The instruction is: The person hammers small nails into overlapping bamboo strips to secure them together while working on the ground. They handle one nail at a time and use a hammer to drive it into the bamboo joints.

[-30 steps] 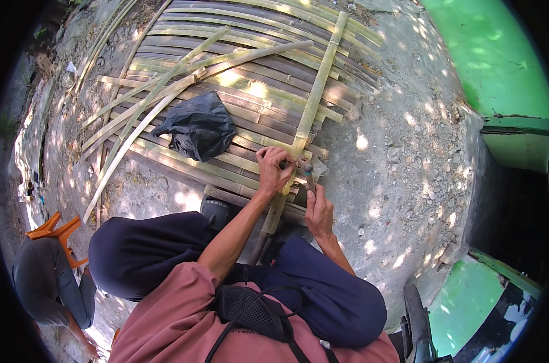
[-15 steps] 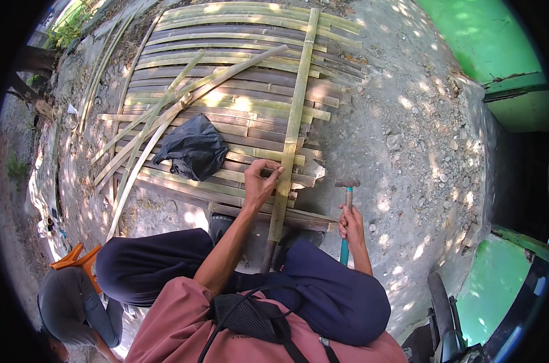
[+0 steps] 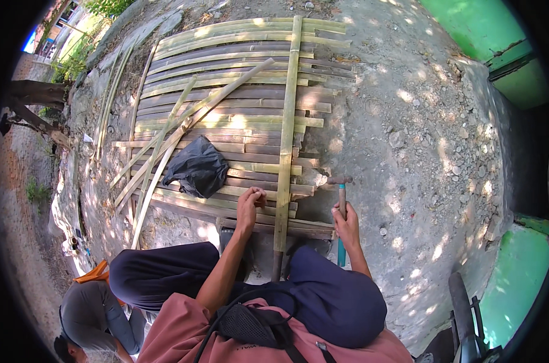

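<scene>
Now my right fingers (image 3: 339, 221) wrap the hammer (image 3: 342, 196) mid-handle, likely for control, off the slats' (image 3: 256, 120) right edge; left fingers (image 3: 253, 196) curl nearly closed beside the crosswise bamboo strip (image 3: 288, 115), contents unclear.

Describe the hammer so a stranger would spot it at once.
Find the big bamboo-slat panel lying on the ground, then move to its near right corner. Just past that, the person's right hand grips the hammer by its handle, head uppermost in the picture. Turquoise sections on that handle set it apart from the yellow-green and brown slats beside it.
</scene>
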Demonstrator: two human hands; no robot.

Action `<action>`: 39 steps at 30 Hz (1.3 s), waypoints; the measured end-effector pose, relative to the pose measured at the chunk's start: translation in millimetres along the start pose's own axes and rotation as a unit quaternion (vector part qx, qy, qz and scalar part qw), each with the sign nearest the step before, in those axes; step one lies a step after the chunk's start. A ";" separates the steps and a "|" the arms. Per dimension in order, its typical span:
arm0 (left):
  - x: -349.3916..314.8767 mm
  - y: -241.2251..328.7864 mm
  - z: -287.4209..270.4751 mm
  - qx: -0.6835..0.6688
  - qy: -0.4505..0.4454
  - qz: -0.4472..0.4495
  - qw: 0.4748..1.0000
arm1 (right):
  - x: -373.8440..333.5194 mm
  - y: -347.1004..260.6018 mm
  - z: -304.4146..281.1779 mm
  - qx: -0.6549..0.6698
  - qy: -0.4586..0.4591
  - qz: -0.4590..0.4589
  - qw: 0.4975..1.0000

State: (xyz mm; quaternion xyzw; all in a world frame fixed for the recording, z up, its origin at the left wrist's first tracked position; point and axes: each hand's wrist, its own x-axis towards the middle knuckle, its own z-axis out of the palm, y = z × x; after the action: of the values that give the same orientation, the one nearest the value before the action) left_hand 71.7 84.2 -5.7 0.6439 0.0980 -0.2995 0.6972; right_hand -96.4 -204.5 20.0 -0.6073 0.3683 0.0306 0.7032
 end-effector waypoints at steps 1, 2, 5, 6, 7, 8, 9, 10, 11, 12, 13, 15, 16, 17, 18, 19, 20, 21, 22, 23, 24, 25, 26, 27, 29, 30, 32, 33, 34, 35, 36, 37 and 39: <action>-10.5 -0.5 -0.2 -0.019 0.018 -0.031 0.999 | 1.2 -6.7 3.2 0.015 -0.001 0.013 1.000; -23.0 -1.3 -0.5 -0.039 0.036 -0.063 0.997 | 2.5 -12.7 5.7 0.029 -0.003 0.026 0.999; -56.4 -13.3 -12.8 -0.126 0.086 -0.127 0.980 | 11.4 -30.9 14.5 0.068 -0.030 0.042 0.996; -65.8 -20.1 -18.6 -0.160 0.101 -0.144 0.971 | 17.1 -32.9 17.1 0.020 -0.013 0.007 1.000; -74.3 -27.2 -23.2 -0.166 0.108 -0.153 0.968 | 23.0 -32.4 19.5 -0.029 0.003 -0.029 0.999; -82.0 -34.2 -27.4 -0.173 0.116 -0.162 0.965 | 28.4 -31.9 21.9 -0.077 0.020 -0.064 0.995; -86.8 -33.9 -26.4 -0.181 0.122 -0.171 0.961 | 33.8 -32.2 23.9 -0.088 0.027 -0.085 0.992; -89.8 -33.7 -24.6 -0.102 0.150 -0.173 0.968 | 39.0 -32.6 25.9 -0.098 0.034 -0.106 0.989; -91.0 -33.3 -22.6 -0.020 0.156 -0.121 0.980 | 43.6 -33.2 27.4 -0.108 0.041 -0.128 0.985; -90.7 -24.2 -15.2 0.062 0.160 -0.069 0.983 | 47.9 -35.3 28.4 -0.116 0.034 -0.117 0.986; -90.2 -14.2 -6.2 0.144 0.162 -0.018 0.976 | 50.0 -37.9 27.6 -0.125 0.028 -0.106 0.986; -82.0 10.6 11.1 0.184 0.137 0.033 0.973 | 54.9 -41.5 25.7 -0.138 0.019 -0.093 0.986; -76.0 19.8 16.7 0.205 0.125 0.058 0.969 | 57.1 -42.0 25.9 -0.141 0.013 -0.091 0.986; -67.9 27.3 21.6 0.222 0.101 0.077 0.967 | 59.0 -42.2 25.7 -0.144 0.008 -0.089 0.986; -59.0 33.0 26.3 0.239 0.076 0.095 0.963 | 59.3 -42.3 27.4 -0.132 0.011 -0.103 0.986; -50.2 36.5 33.4 0.254 0.048 0.114 0.959 | 59.1 -42.4 28.9 -0.121 0.015 -0.119 0.985; -42.5 39.1 42.3 0.220 0.034 0.087 0.971 | 59.2 -42.8 27.9 -0.110 0.020 -0.133 0.985; -34.6 39.7 51.0 0.186 0.019 0.060 0.981 | 62.2 -39.1 23.5 -0.104 0.021 -0.133 0.985; -30.1 40.7 58.0 0.152 0.002 0.033 0.988 | 65.6 -35.1 20.1 -0.098 0.024 -0.133 0.986; -26.2 38.2 60.3 0.110 0.019 0.012 0.994 | 68.8 -31.4 15.1 -0.092 0.027 -0.133 0.986; -23.2 30.2 53.2 0.071 0.040 -0.011 0.997 | 69.7 -32.0 13.9 -0.102 0.028 -0.134 0.985; -22.7 24.7 49.5 0.029 0.057 -0.035 0.997 | 68.6 -34.6 9.2 -0.114 0.035 -0.132 0.984; -26.5 18.8 44.9 0.007 0.087 -0.053 0.995 | 68.1 -36.3 5.2 -0.126 0.042 -0.131 0.982; -32.5 6.4 29.5 -0.036 0.117 -0.074 0.990 | 66.4 -36.0 4.5 -0.120 0.047 -0.122 0.984; -46.8 -23.5 -4.8 -0.124 0.184 -0.109 0.969 | 64.4 -37.5 5.8 -0.107 0.049 -0.108 0.987; -52.5 -28.9 -3.9 -0.124 0.208 -0.128 0.962 | 64.1 -34.5 -0.7 -0.099 0.058 -0.101 0.988; -57.9 -30.2 -5.5 -0.123 0.251 -0.159 0.947 | 61.3 -28.1 -14.1 -0.100 0.065 -0.074 0.990; -63.5 -32.9 -5.2 -0.122 0.265 -0.166 0.942 | 58.5 -26.7 -19.9 -0.102 0.069 -0.060 0.991; -72.5 -38.9 -7.6 -0.120 0.280 -0.174 0.936 | 54.0 -25.8 -21.5 -0.099 0.066 -0.050 0.992; -82.3 -44.9 -10.3 -0.117 0.294 -0.183 0.931 | 51.7 -25.6 -22.6 -0.114 0.067 -0.051 0.990; -95.4 -51.8 -12.7 -0.143 0.273 -0.207 0.929 | 47.4 -25.5 -23.6 -0.131 0.069 -0.049 0.988; -101.5 -58.0 -15.8 -0.179 0.264 -0.219 0.922 | 42.4 -24.0 -21.7 -0.147 0.072 -0.048 0.985; -114.6 -70.9 -23.6 -0.252 0.246 -0.243 0.904 | 34.4 -23.5 -11.7 -0.198 0.073 -0.061 0.976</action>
State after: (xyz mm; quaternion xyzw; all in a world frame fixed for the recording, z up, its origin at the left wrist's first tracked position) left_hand -52.8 140.8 -8.9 0.4556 0.4921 -0.2576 0.6956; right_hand -65.4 -234.8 20.5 -0.7565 0.3673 0.0153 0.5408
